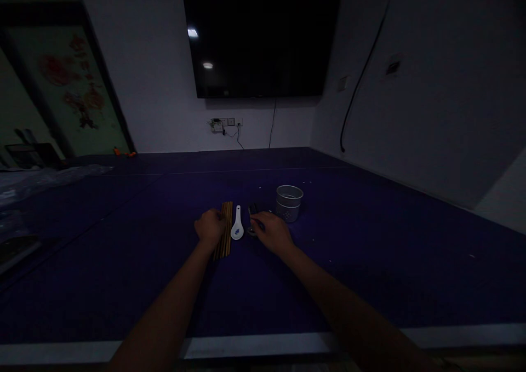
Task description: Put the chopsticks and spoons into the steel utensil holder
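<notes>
A bundle of brown chopsticks (226, 225) lies on the dark blue table (123, 262). My left hand (210, 225) rests on the left side of the bundle with its fingers curled over it. A white ceramic spoon (237, 227) with a blue mark lies just right of the chopsticks. My right hand (272, 231) lies over some dark utensils (252, 210), fingers bent down onto them; what they are is hard to make out. A perforated metal holder (289, 202) stands upright just beyond my right hand.
A black screen (261, 40) hangs on the far wall above sockets and cables. Crumpled clear plastic (36, 180) lies at the table's far left. The table's pale front edge (263, 343) runs below my forearms.
</notes>
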`<action>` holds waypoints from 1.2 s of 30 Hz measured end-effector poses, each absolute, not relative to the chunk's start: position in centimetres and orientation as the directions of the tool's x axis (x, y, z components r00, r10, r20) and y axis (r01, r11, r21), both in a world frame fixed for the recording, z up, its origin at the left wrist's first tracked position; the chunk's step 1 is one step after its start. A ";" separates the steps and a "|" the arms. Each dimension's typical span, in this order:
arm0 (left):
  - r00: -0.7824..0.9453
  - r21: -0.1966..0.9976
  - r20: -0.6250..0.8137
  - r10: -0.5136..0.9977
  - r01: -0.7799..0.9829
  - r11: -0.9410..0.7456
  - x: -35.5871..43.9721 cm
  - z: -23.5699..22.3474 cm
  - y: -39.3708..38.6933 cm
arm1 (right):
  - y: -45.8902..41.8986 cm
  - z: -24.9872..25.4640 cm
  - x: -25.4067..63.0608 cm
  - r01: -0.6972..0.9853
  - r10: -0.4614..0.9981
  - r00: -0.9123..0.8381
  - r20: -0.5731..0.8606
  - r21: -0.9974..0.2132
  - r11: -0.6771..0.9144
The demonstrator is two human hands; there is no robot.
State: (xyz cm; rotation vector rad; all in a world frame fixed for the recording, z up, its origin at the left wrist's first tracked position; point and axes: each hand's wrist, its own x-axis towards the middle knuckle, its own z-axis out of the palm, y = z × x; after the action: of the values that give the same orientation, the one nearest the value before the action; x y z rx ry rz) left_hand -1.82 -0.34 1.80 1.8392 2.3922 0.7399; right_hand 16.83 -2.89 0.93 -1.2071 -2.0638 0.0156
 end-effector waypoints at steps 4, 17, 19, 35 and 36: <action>-0.293 0.376 0.265 0.919 0.909 0.181 -1.8 1.6 -0.3 | -2.9 1.0 16.8 0.751 0.756 -0.289 0.588 -0.350 0.559; -0.291 0.353 0.257 0.922 0.916 0.190 -1.9 1.6 -0.2 | -2.8 0.7 16.9 0.741 0.742 -0.289 0.605 -0.349 0.573; -0.286 0.338 0.256 0.924 0.922 0.192 -2.0 1.6 -0.1 | -2.7 0.7 16.9 0.742 0.742 -0.292 0.604 -0.346 0.574; -0.304 0.125 0.277 0.912 0.952 0.279 -1.5 2.5 -1.3 | -2.7 0.7 16.9 0.746 0.752 -0.294 0.589 -0.351 0.566; -0.307 0.113 0.265 0.914 0.951 0.286 -1.6 2.5 -1.3 | -2.7 0.7 16.9 0.747 0.752 -0.296 0.589 -0.349 0.567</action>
State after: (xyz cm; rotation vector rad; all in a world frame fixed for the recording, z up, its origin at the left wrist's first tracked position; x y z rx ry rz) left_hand -1.56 -1.32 2.49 1.9274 2.6348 0.4127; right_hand 16.90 -2.69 0.66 -1.1955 -2.0668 0.0093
